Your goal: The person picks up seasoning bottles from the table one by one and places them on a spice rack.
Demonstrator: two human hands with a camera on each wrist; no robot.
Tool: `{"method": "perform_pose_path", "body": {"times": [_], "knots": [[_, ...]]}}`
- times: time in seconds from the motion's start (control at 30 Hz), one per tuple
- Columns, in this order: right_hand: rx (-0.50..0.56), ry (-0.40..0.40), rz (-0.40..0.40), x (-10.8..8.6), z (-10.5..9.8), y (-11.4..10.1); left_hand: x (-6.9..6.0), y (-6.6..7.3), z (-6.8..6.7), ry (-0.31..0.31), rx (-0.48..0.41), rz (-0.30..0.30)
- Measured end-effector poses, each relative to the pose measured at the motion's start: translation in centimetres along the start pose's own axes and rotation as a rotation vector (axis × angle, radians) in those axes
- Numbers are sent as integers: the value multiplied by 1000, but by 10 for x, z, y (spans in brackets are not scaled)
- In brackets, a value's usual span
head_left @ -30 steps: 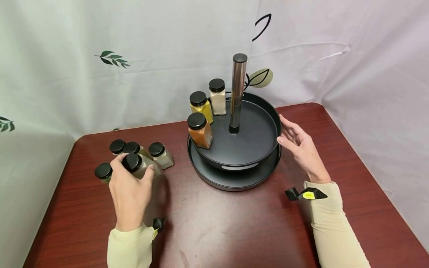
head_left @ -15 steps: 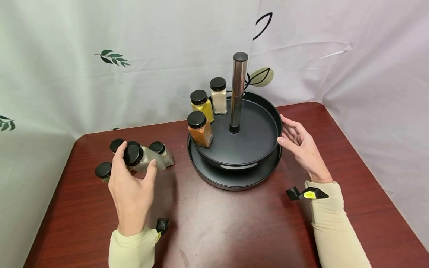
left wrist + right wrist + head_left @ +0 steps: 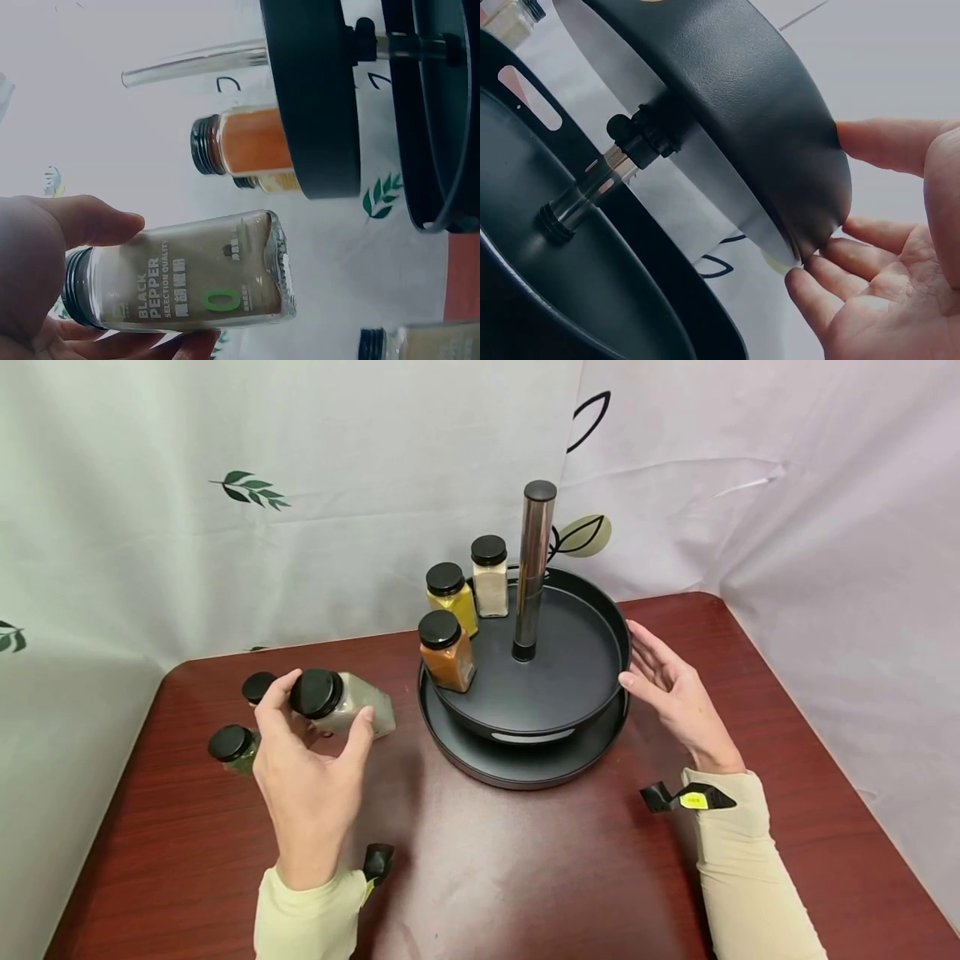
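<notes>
My left hand [image 3: 311, 777] holds a square glass spice jar [image 3: 348, 702] with a black lid, tilted and raised off the table. In the left wrist view the label on this black pepper jar [image 3: 202, 277] is readable, and its filling is grey-beige. On the right, my right hand [image 3: 678, 702] touches the outer wall of the upper tray [image 3: 570, 693] of a black two-tier turntable rack. In the right wrist view the thumb and fingertips rest along that tray's outside wall [image 3: 780, 127], fingers loosely bent. An orange spice jar [image 3: 450, 660], a yellow one [image 3: 453, 602] and a cream one [image 3: 491, 581] stand on the upper tray.
Left of the held jar stand a green-filled jar [image 3: 236, 747] and another black-lidded jar [image 3: 258, 687]; further jars are hidden behind it. A metallic post [image 3: 533, 568] rises from the rack's middle. The lower tray [image 3: 525, 772] sits on the red-brown table [image 3: 480, 860], before a cloth backdrop [image 3: 360, 510].
The left hand has lifted the black pepper jar from among the other jars and moved it slightly right, tilting it further. The right hand has stayed at the tray.
</notes>
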State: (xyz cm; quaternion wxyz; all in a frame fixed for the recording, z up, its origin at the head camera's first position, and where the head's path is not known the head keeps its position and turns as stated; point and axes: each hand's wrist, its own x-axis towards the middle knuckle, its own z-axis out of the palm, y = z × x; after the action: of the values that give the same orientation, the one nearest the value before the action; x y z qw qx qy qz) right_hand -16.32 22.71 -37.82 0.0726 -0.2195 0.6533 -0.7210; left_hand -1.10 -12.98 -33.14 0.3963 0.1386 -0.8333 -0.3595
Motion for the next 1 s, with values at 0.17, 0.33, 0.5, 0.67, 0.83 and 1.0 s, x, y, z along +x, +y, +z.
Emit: {"method": "perform_pose_path", "body": {"times": [0.17,0.33,0.5,0.67,0.83,1.0], "knots": [[7,-9,-15,1,1,1,1,7,3,-7,-43,58],[49,-19,-35,2,2,1,2,17,8,8,-127,95],[56,-10,-47,0,3,3,2,25,15,-4,-164,142],[52,-4,-52,-1,4,4,1,31,21,-36,-213,157],[51,-2,-57,-1,5,5,0,34,31,-69,-219,162],[50,0,-56,-1,5,6,-1,38,41,-88,-239,180]]}}
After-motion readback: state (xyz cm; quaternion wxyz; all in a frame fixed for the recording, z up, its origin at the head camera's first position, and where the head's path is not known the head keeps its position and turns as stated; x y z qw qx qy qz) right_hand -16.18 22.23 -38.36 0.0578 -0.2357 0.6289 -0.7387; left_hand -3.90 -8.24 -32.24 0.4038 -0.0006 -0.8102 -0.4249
